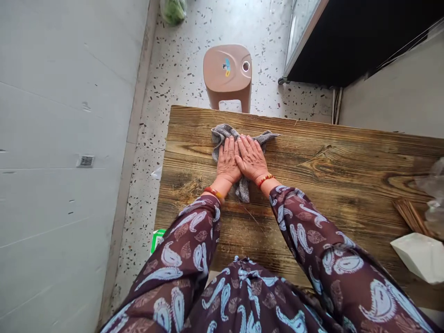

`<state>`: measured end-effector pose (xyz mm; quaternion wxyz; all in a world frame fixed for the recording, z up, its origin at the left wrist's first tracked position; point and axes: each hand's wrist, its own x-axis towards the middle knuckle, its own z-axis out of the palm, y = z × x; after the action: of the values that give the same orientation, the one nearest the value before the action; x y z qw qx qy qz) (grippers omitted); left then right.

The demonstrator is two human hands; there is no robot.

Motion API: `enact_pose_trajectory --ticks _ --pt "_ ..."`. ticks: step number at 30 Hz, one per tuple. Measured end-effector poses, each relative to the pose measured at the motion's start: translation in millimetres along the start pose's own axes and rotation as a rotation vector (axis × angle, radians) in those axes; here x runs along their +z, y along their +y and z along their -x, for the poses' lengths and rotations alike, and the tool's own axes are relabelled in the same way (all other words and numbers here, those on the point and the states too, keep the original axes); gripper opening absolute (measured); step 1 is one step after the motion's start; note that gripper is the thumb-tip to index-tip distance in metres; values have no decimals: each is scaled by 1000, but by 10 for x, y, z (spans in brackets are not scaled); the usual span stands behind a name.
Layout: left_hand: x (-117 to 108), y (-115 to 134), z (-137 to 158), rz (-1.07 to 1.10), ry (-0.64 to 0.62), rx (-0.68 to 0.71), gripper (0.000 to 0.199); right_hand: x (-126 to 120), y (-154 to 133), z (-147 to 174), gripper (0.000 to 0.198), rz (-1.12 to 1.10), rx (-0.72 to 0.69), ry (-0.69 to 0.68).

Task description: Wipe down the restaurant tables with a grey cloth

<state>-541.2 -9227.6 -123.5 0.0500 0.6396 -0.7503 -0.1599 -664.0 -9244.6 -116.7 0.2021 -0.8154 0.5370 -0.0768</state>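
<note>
A crumpled grey cloth [225, 132] lies on the wooden table [305, 166] towards its far edge. My left hand [229, 162] presses flat on the cloth with its fingers stretched forward. Beside it, touching it at the thumb, my right hand [251, 157] also lies flat on the cloth, fingers extended and slightly apart. Parts of the cloth stick out ahead of the hands, to the right and below between the wrists. The middle of the cloth is hidden under my palms.
Beyond the table stands a pinkish-brown plastic stool [222, 78]. On the table's right are a bundle of thin brown sticks [411, 217], a white box-like container [419, 256] and clear plastic [435, 185]. A wall [69, 115] runs along the left. A black cabinet [354, 46] stands at upper right.
</note>
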Motion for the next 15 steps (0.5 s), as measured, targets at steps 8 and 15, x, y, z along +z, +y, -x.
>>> enact_pose_trajectory --ticks 8,15 --pt "10 -82 -539 21 88 -30 60 62 207 -497 62 -21 22 138" --pt "198 91 436 -16 72 -87 61 277 -157 418 58 -61 41 112"
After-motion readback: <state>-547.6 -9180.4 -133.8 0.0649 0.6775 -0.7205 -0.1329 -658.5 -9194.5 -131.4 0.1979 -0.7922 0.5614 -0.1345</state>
